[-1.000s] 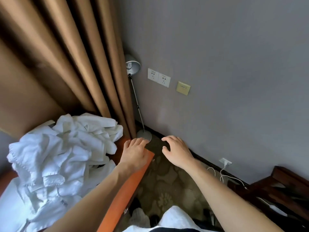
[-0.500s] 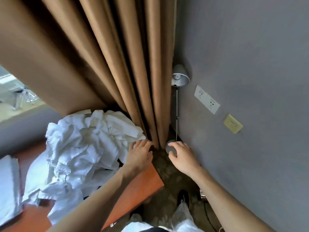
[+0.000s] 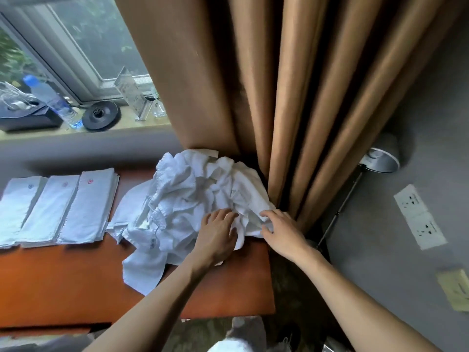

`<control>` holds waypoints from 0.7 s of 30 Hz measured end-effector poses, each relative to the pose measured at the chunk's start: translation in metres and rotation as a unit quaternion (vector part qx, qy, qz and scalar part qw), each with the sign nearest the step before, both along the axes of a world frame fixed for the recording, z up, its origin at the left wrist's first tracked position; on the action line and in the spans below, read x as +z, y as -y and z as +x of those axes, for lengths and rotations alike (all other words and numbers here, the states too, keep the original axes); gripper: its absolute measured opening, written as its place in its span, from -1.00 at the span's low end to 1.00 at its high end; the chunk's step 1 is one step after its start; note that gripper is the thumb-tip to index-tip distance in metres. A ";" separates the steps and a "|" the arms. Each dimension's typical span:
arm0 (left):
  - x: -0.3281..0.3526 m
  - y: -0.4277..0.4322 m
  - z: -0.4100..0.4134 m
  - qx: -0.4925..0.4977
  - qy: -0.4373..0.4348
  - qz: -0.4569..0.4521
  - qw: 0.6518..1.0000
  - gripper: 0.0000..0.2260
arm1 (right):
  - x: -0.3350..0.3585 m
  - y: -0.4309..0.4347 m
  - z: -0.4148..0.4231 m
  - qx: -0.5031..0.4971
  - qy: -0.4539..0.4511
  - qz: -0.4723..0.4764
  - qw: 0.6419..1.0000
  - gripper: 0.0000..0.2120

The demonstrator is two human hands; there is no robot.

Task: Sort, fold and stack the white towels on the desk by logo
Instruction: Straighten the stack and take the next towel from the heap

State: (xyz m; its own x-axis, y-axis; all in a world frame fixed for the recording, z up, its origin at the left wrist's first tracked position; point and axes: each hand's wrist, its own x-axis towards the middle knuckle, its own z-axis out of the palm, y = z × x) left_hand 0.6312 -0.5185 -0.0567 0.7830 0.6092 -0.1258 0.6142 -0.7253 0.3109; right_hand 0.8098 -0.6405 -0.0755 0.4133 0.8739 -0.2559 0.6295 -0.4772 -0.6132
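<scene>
A crumpled heap of white towels [image 3: 193, 199] lies on the right part of the orange-brown desk [image 3: 63, 283]. My left hand [image 3: 218, 237] rests on the heap's near right side, fingers spread and slightly bent into the cloth. My right hand [image 3: 281, 232] touches the heap's right edge, where a fold of towel lies under its fingers. On the left of the desk lie three folded stacks, side by side: one with a blue logo [image 3: 17, 204], one with a pink logo [image 3: 50, 207], one with a red logo [image 3: 88, 204].
Brown curtains [image 3: 266, 85] hang right behind the heap. A desk lamp [image 3: 380, 158] and wall sockets [image 3: 416, 214] are to the right. On the windowsill stand a water bottle [image 3: 50, 100], a kettle base [image 3: 101, 115] and a clear sign holder [image 3: 132, 95].
The view has swung left, bringing the desk, folded stacks and window into sight. Both hands have moved from the desk's corner onto the towel heap.
</scene>
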 end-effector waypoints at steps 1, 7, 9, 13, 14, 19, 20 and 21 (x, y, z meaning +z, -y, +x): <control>-0.004 -0.006 -0.003 0.006 0.005 0.000 1.000 -0.59 | -0.001 -0.012 -0.002 0.013 0.002 -0.007 1.000 -0.60; -0.030 -0.033 0.006 0.016 0.028 -0.037 0.999 -0.60 | -0.011 -0.072 0.000 0.040 0.033 -0.041 0.998 -0.52; -0.039 -0.041 0.012 0.011 0.027 -0.050 0.998 -0.58 | -0.016 -0.090 0.004 0.035 0.046 -0.045 0.997 -0.49; -0.050 -0.060 0.021 -0.001 0.017 -0.057 0.998 -0.58 | -0.026 -0.121 0.014 0.031 0.066 -0.053 0.996 -0.49; -0.051 -0.062 0.021 -0.003 0.016 -0.058 0.998 -0.58 | -0.028 -0.126 0.016 0.030 0.068 -0.063 0.995 -0.49; -0.049 -0.061 0.024 0.017 0.029 -0.097 0.995 -0.54 | -0.037 -0.131 0.016 0.009 0.054 -0.076 0.996 -0.65; -0.049 -0.063 0.026 0.024 0.031 -0.102 0.994 -0.54 | -0.039 -0.132 0.018 0.004 0.043 -0.066 0.997 -0.72; -0.048 -0.063 0.028 0.033 0.033 -0.107 0.993 -0.53 | -0.039 -0.132 0.021 -0.002 0.032 -0.059 0.998 -0.76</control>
State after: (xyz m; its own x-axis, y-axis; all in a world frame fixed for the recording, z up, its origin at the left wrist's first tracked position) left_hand 0.6593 -0.4552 -0.1047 0.7533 0.6241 -0.2075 0.6314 -0.5978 0.4939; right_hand 0.8304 -0.5089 -0.1149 0.4349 0.8379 -0.3298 0.6644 -0.5458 -0.5106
